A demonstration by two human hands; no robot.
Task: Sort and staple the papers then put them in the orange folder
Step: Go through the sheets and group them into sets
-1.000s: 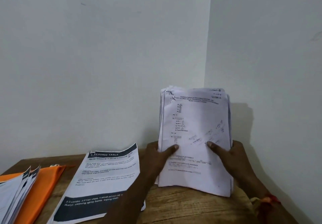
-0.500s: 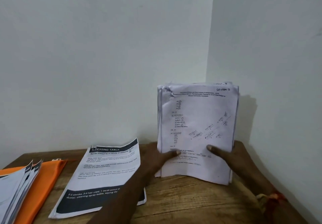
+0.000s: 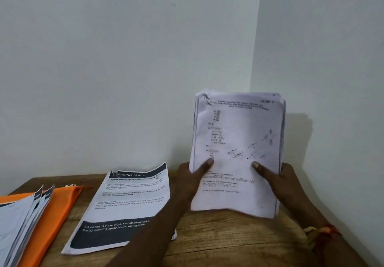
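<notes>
A thick stack of papers (image 3: 236, 152) was held upright over the wooden table (image 3: 218, 241). It was gripped at both side edges, the left hand (image 3: 187, 181) and the right hand (image 3: 278, 181) curled round it, thumbs pressed flat on the front page. The orange folder (image 3: 56, 208) was laid far left, partly covered by loose sheets (image 3: 18, 221).

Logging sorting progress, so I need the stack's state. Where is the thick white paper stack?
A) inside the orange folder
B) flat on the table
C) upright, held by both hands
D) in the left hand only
C: the paper stack stands upright, the left hand and right hand gripping its sides, thumbs on the front sheet.
</notes>
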